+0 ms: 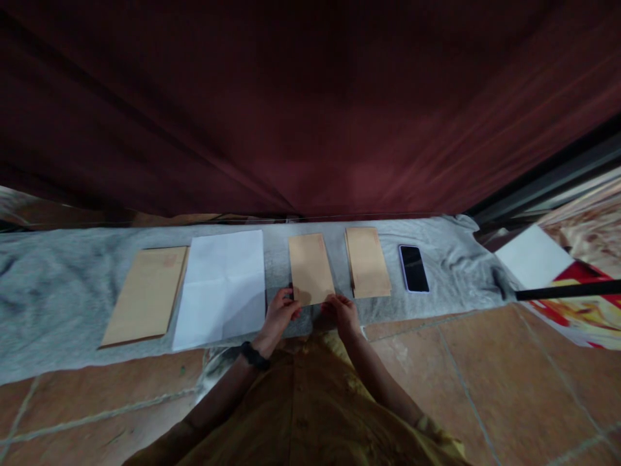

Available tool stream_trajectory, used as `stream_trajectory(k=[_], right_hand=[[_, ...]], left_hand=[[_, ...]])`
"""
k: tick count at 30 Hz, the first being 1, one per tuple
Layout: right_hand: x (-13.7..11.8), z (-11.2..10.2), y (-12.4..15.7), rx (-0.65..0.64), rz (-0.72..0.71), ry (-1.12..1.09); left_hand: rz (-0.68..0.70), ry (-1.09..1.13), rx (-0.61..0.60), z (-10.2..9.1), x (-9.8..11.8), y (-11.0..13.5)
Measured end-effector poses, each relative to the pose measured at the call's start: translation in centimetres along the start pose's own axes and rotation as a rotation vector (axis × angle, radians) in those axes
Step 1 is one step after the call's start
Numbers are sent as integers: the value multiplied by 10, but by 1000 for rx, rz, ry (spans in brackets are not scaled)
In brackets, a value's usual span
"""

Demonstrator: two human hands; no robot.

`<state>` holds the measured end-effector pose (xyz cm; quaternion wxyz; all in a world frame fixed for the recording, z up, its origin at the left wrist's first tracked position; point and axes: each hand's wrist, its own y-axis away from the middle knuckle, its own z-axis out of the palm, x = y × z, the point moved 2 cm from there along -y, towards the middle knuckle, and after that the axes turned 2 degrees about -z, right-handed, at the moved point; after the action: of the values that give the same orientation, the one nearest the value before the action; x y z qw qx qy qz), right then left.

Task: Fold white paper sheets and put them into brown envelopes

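Observation:
A narrow brown envelope (310,267) lies on the grey cloth (58,285) straight ahead of me. My left hand (281,312) pinches its near left corner, fingers closed on the edge. At the near right corner, my right hand (341,310) grips the same envelope. A black band sits on my left wrist. To the left lies a creased white sheet (223,285), and further left a large brown envelope (148,292). Right of the held envelope sits a small stack of brown envelopes (367,261).
A black phone (414,268) lies screen-up on the cloth, right of the stack. A dark red curtain (301,103) hangs behind the cloth. Another white sheet (532,257) and a black rod (567,289) are at the far right. Terracotta floor tiles (485,382) lie near me.

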<state>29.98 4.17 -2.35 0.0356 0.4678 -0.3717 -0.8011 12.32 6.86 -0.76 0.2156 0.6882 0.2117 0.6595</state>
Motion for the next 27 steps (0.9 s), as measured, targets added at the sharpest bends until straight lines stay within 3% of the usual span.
stream_trajectory(k=[5,10,13,15,18,27], right_hand=[[-3,0,-2,-3,-13,37],[-3,0,-3,-8,-28,68],[-2,1,-4,-18,-32,83],[-2,1,-4,-23,-32,95],[-1,1,-4,-25,-32,110],[-5,-3,-3,-48,-19,159]], left_hand=[[86,-197,69,0,0,0],[560,-912,233,5,9,15],[812,-1184,96,17,6,20],[904,-1289,-17,25,1,20],[930,-1383,-66,31,-7,17],[863,-1392,8,40,-11,11]])
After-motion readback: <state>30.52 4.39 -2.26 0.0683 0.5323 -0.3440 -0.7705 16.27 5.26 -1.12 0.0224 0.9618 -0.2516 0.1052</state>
